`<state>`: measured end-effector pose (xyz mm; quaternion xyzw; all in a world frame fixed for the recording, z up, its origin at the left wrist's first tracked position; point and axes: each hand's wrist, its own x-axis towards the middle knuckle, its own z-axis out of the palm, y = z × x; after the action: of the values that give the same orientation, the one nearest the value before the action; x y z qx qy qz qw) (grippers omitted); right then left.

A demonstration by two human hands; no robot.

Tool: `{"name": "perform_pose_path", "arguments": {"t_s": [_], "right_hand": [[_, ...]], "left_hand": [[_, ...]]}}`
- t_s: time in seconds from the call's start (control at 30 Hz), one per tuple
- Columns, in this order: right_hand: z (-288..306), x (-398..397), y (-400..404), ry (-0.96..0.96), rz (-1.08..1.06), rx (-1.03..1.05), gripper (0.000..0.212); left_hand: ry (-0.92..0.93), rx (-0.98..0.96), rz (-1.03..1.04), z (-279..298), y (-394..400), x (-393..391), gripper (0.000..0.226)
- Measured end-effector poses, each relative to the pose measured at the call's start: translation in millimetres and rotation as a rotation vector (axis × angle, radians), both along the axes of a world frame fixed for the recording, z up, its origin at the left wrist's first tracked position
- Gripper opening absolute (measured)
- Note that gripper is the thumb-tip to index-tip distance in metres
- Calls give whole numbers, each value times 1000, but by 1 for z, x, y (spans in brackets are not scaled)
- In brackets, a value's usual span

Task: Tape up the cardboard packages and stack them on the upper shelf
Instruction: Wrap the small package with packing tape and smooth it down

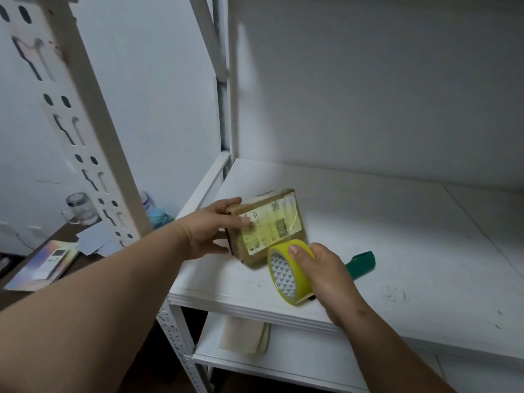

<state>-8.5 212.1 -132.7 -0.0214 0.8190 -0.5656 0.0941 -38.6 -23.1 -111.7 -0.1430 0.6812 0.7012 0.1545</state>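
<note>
Taping in progress: left hand (pixel 211 231) grips the box (pixel 269 225) on the shelf (pixel 397 265), right hand (pixel 323 270) at its 5 o'clock, fingers wrapped round the tape roll (pixel 286 272); strip not visibly laid, stacking still left.

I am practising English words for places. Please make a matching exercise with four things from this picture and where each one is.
Things:
1. box
2. tape roll
3. green tool
4. glass mug

Places:
A. on the dark desk, left of the rack
B. in the right hand
C. on the shelf, held by the left hand
D. lying on the shelf, behind the right hand

Pairs: 1-C, 2-B, 3-D, 4-A
</note>
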Motion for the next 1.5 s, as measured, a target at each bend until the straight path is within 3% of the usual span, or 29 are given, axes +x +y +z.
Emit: {"name": "perform_pose_path", "arguments": {"t_s": [0.13, 0.23, 0.3, 0.37, 0.4, 0.47, 0.5, 0.53, 0.6, 0.67, 0.73, 0.83, 0.9, 0.97, 1.03, 1.1, 1.17, 1.23, 1.3, 1.37, 1.43, 1.5], "right_hand": [[1, -3, 0, -15, 38, -140, 23], [10, -10, 7, -55, 160, -457, 8], [15, -16, 12, -5, 262, -549, 26], [17, -19, 8, 60, 317, -460, 32], [17, -20, 4, 87, 312, -410, 32], [17, -22, -6, 115, 276, -319, 33], [19, -21, -12, 116, 262, -291, 35], [18, -22, -17, 116, 248, -285, 38], [22, -24, -24, 118, 219, -293, 42], [23, -25, -29, 115, 229, -284, 41], [22, -25, -29, 113, 242, -255, 41], [23, -24, -20, 114, 214, -217, 46], [19, -24, -9, 112, 172, -232, 49], [15, -21, 4, 106, 121, -288, 45], [13, -20, 18, 39, 85, -491, 36], [16, -21, 30, -18, 121, -695, 31], [21, -21, 35, 12, 193, -675, 22], [24, -21, 30, 65, 238, -602, 30], [29, -19, 16, 119, 242, -507, 29], [32, -17, -2, 158, 243, -401, 18], [32, -15, -16, 198, 214, -295, 10], [28, -15, -24, 201, 141, -252, 20]], "left_hand": [[31, -96, 89, -3, 4, -2, 52], [-58, -65, 171, 4, 1, 2, 33], [-182, -46, 203, 4, 2, 5, 41], [-272, -74, 203, 6, 8, 5, 51], [-284, -180, 183, 6, 10, 2, 56], [-209, -709, 114, 7, 5, -9, 62], [-94, -990, 109, 9, 2, -12, 64], [64, -1122, 93, 9, -1, -14, 65], [311, -1064, -169, 10, -4, -13, 73], [369, -1112, -527, 0, -3, -7, 104], [421, -1241, -557, -16, -8, -6, 120], [414, -1327, -425, -16, -11, -8, 106], [342, -1203, -314, -6, -12, -9, 102], [214, -746, -129, 12, -13, -8, 93], [153, -371, -20, 22, -12, -11, 64], [65, -276, 21, 21, -9, -14, 44], [-52, -193, 33, 11, -9, -14, 33], [-149, -81, 42, 6, -12, -11, 25], [-173, -73, 56, 5, -15, -9, 23], [-44, -292, 123, 2, -15, -12, 26], [223, -583, 131, 3, -11, -11, 53], [323, -765, -123, 6, -7, -3, 90]]}}
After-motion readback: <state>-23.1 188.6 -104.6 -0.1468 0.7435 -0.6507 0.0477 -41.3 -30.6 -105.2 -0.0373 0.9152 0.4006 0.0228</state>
